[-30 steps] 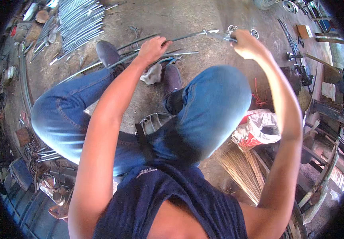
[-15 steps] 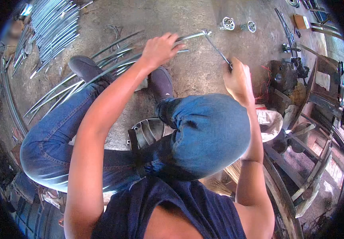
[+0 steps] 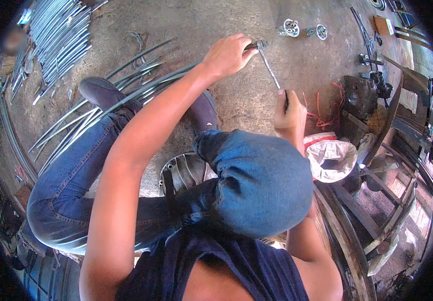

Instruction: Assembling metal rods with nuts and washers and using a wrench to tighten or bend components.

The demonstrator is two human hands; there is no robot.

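My left hand [image 3: 228, 56] is closed around a metal rod close to its far end, with the fingers wrapped over it. A short dark stretch of the rod [image 3: 252, 45] shows past my fingers. At that end sits the head of a slim silvery wrench [image 3: 269, 66], its shank slanting down towards me. My right hand [image 3: 290, 114] grips the wrench's near end, thumb up along it; the fingers hide the handle. Several long metal rods [image 3: 88, 108] lie in a loose bundle beneath my left forearm, running past my shoe.
Two small white cups with metal parts, one left [image 3: 290, 28] and one right [image 3: 321, 32], stand ahead on the concrete floor. Many straight rods [image 3: 61, 42] lie far left. A white sack [image 3: 333, 159], red cord [image 3: 321, 113] and dark machine part [image 3: 359, 95] are right of my knee.
My left hand has slid right, nearer the rod's end. My right hand has dropped slightly towards me, and the wrench now stands steeper. More of the white sack shows.
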